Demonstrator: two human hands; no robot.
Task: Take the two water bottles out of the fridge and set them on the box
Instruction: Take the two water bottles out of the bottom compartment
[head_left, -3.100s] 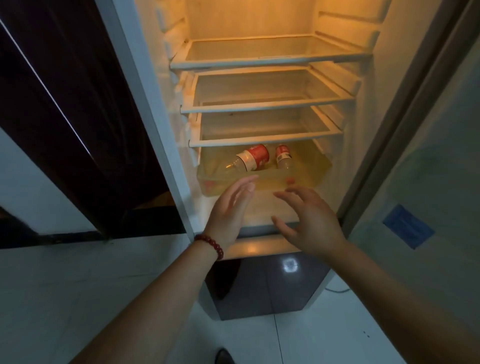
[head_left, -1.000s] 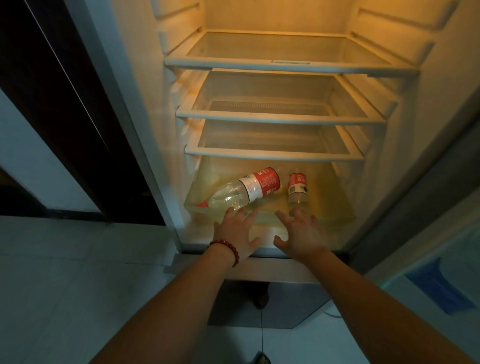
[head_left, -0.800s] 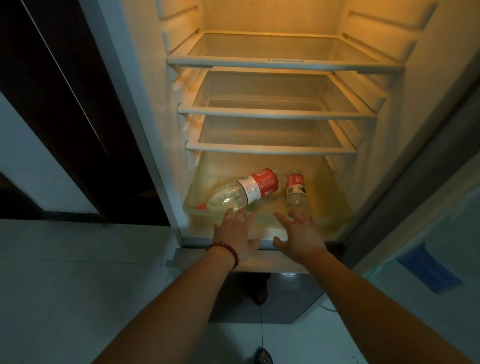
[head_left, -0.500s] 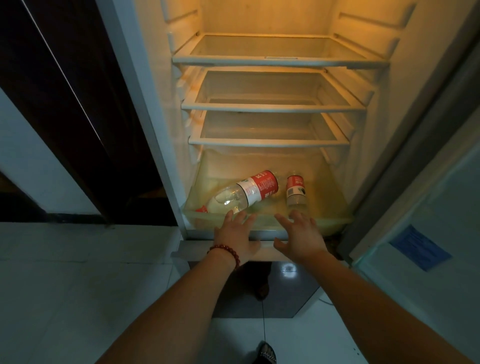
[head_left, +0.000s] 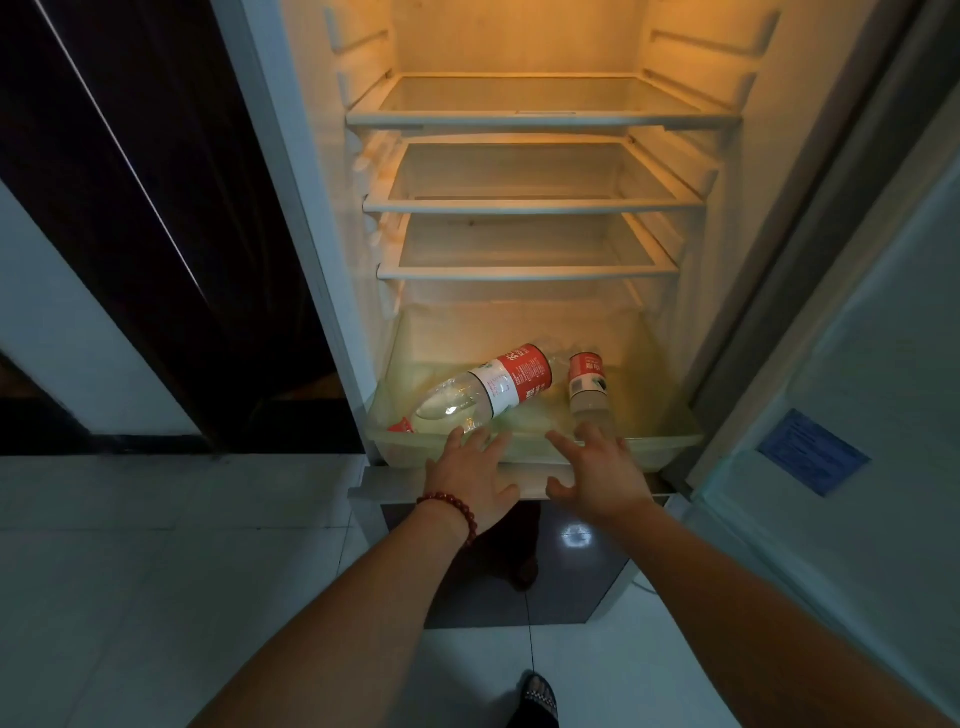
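Two clear water bottles with red and white labels lie in the clear bottom drawer (head_left: 670, 441) of the open fridge. The large bottle (head_left: 483, 389) lies slanted, its red cap toward the drawer's front left. The small bottle (head_left: 588, 387) lies to its right, pointing at me. My left hand (head_left: 475, 480), with a red bead bracelet on the wrist, rests with spread fingers on the drawer's front rim just below the large bottle. My right hand (head_left: 597, 475) is spread over the rim, fingertips near the small bottle. Neither hand holds anything. No box is in view.
Three bare glass shelves (head_left: 530, 202) sit above the drawer. The fridge door (head_left: 857, 364) stands open on the right with a blue sticker. A dark doorway (head_left: 156, 234) is on the left. Pale floor tiles and my foot (head_left: 537, 699) lie below.
Both hands moved forward from in front of the fridge to the drawer's front rim and stay there. The drawer has slid slightly outward. The bottles have not been lifted.
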